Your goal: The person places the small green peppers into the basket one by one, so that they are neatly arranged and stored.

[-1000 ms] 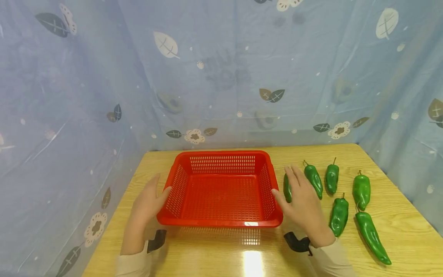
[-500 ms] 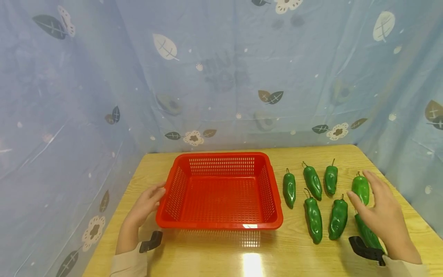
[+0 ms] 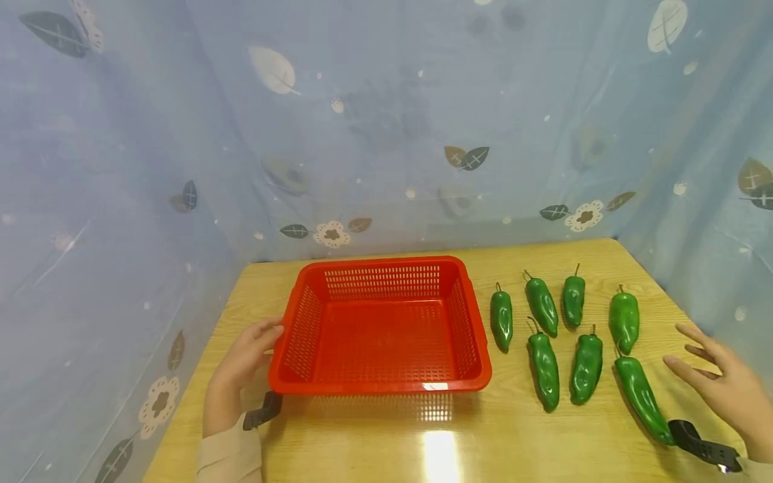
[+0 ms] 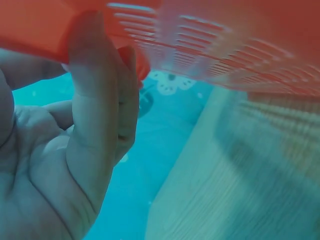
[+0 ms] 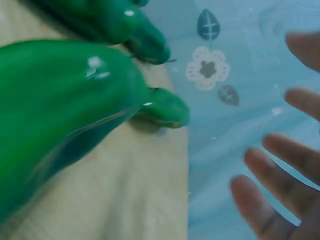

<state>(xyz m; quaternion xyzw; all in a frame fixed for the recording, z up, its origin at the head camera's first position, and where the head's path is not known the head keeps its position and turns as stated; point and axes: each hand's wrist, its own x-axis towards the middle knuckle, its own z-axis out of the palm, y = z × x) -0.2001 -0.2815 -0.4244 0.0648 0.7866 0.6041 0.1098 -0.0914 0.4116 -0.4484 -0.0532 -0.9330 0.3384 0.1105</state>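
Observation:
A red plastic basket (image 3: pixel 386 388) with slotted walls stands on the wooden table, with nothing in it. At its left rim, my left hand (image 3: pixel 241 355) touches the basket with its fingertips; in the left wrist view a finger (image 4: pixel 92 75) reaches up against the red rim. My right hand (image 3: pixel 727 382) hovers right of the green peppers, fingers spread and holding nothing. Nearest to it are a long pepper (image 3: pixel 643 399) and a wider, lighter green pepper (image 3: pixel 624 320). Large in the right wrist view, a pepper (image 5: pixel 65 100) lies apart from that hand's fingers.
Between basket and right hand lie several more peppers, including ones at the back (image 3: pixel 574 300), beside the basket (image 3: pixel 501 318) and in front (image 3: pixel 586 369). A blue patterned curtain (image 3: pixel 386 134) encloses the table (image 3: pixel 362 443) at the back and sides.
My right hand has moved from the basket's right side across the peppers to their far right. My left hand's fingers have come in to the basket's left rim. The peppers lie as before.

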